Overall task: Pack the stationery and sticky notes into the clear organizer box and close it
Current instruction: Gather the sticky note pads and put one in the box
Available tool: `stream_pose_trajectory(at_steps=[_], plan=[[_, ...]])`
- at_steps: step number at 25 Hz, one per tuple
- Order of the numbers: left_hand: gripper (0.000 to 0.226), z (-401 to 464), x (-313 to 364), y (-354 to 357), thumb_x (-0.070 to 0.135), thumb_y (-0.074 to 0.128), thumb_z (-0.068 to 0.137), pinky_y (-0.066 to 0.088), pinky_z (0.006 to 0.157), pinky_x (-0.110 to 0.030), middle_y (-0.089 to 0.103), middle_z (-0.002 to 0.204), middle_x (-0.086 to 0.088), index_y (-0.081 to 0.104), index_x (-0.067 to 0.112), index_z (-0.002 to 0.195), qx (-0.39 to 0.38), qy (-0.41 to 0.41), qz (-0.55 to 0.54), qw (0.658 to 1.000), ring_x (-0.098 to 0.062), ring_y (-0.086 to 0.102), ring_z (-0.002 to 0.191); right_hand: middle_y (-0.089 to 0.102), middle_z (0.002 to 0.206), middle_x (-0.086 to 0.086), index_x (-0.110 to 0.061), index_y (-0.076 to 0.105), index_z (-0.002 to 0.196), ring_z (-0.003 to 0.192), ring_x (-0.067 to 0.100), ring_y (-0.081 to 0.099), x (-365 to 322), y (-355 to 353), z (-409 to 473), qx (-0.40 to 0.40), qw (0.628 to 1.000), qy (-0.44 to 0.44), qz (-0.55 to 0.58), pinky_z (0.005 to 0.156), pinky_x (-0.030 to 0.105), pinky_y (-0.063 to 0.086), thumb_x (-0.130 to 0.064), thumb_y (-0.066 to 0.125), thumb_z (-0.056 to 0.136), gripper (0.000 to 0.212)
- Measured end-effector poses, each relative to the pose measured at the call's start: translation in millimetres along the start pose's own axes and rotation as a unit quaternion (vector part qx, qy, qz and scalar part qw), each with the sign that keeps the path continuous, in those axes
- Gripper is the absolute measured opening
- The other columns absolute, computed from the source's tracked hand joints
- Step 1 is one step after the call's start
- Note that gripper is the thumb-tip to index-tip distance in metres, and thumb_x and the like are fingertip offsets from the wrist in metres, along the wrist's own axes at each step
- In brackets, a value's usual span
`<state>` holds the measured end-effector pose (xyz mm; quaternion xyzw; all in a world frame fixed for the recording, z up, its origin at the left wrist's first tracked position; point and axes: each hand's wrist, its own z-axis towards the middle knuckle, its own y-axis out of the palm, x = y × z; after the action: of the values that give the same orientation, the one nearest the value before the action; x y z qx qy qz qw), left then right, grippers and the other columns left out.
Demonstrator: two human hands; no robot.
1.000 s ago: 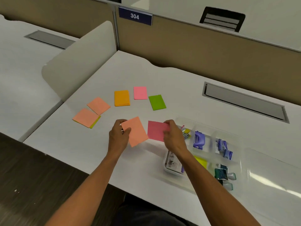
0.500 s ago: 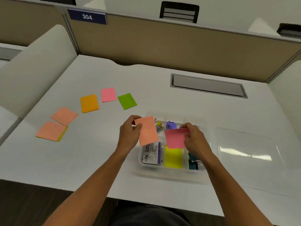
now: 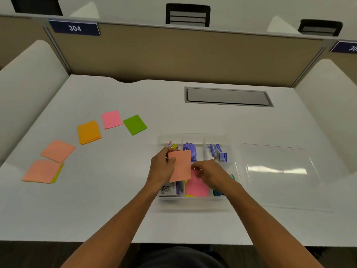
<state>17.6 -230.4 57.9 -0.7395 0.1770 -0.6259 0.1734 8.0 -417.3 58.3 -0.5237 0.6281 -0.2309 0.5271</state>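
The right hand (image 3: 211,174) lays a pink note (image 3: 197,187) flat in the box (image 3: 193,199), grip pinching its top; left hand (image 3: 161,168) pinches the peach note (image 3: 180,165), best dropped squarely on top.

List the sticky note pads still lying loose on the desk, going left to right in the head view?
Salmon pad over a yellow one → second salmon pad → orange pad → pink pad → green pad.
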Motion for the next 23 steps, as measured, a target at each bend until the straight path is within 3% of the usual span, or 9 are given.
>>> stream_pose_trajectory(at_steps=[5, 9, 11, 15, 19, 23], plan=[[0.018, -1.5, -3.4, 2.2, 0.017, 0.056, 0.094, 0.044, 0.074, -0.025, 0.063, 0.111, -0.001, 0.06, 0.019, 0.112, -0.005, 0.001, 0.023, 1.0, -0.017, 0.059, 0.092, 0.059, 0.133, 0.006, -0.027, 0.039, 0.146, 0.111, 0.029, 0.059, 3.6, 4.7, -0.4, -0.032, 0.999, 0.001, 0.008, 0.088, 0.035, 0.047, 0.004, 0.047, 0.093, 0.062], [0.017, -2.4, -0.8, 5.1, 0.015, 0.057, 0.092, 0.045, 0.077, -0.024, 0.062, 0.107, 0.004, 0.061, 0.022, 0.108, -0.017, 0.008, 0.015, 1.0, -0.015, 0.059, 0.094, 0.063, 0.13, -0.001, -0.026, 0.047, 0.139, 0.121, 0.016, 0.057, 10.6, 2.8, -2.0, 0.062, 0.991, 0.024, 0.12, 0.098, 0.032, 0.049, 0.017, 0.047, 0.085, 0.07], [0.019, -3.2, 1.9, 10.6, 0.016, 0.058, 0.093, 0.05, 0.081, -0.029, 0.062, 0.109, 0.003, 0.062, 0.019, 0.111, -0.029, 0.005, 0.019, 0.999, -0.017, 0.06, 0.097, 0.066, 0.121, 0.0, -0.021, 0.052, 0.135, 0.112, 0.013, 0.062, 16.2, -1.5, -4.0, 0.102, 0.979, 0.043, 0.171, 0.095, 0.032, 0.052, 0.02, 0.046, 0.084, 0.066], [0.02, -3.6, 5.7, 29.2, 0.017, 0.06, 0.092, 0.051, 0.085, -0.028, 0.066, 0.108, 0.001, 0.064, 0.019, 0.111, -0.056, 0.013, 0.047, 0.997, -0.016, 0.061, 0.097, 0.067, 0.109, -0.002, -0.017, 0.056, 0.13, 0.098, 0.013, 0.065, 23.5, -11.4, -9.8, 0.155, 0.963, 0.055, 0.215, 0.078, 0.013, 0.049, 0.011, 0.042, 0.093, 0.048], [0.025, -5.8, 7.1, 47.4, 0.023, 0.056, 0.095, 0.046, 0.085, -0.025, 0.067, 0.115, 0.0, 0.064, 0.02, 0.119, -0.094, 0.034, 0.149, 0.984, -0.015, 0.061, 0.099, 0.066, 0.109, -0.002, -0.019, 0.056, 0.129, 0.095, 0.012, 0.065, 28.5, -14.5, -11.4, 0.176, 0.957, 0.053, 0.226, 0.083, 0.019, 0.052, 0.004, 0.041, 0.097, 0.042], [0.032, -6.9, 4.1, 52.7, 0.028, 0.051, 0.098, 0.047, 0.093, -0.032, 0.063, 0.126, 0.0, 0.057, 0.025, 0.129, -0.128, 0.047, 0.267, 0.954, -0.019, 0.06, 0.108, 0.065, 0.11, -0.006, -0.022, 0.055, 0.13, 0.093, 0.006, 0.063, 30.8, -12.6, -11.2, 0.175, 0.957, 0.051, 0.225, 0.076, 0.008, 0.045, -0.002, 0.04, 0.099, 0.04]])
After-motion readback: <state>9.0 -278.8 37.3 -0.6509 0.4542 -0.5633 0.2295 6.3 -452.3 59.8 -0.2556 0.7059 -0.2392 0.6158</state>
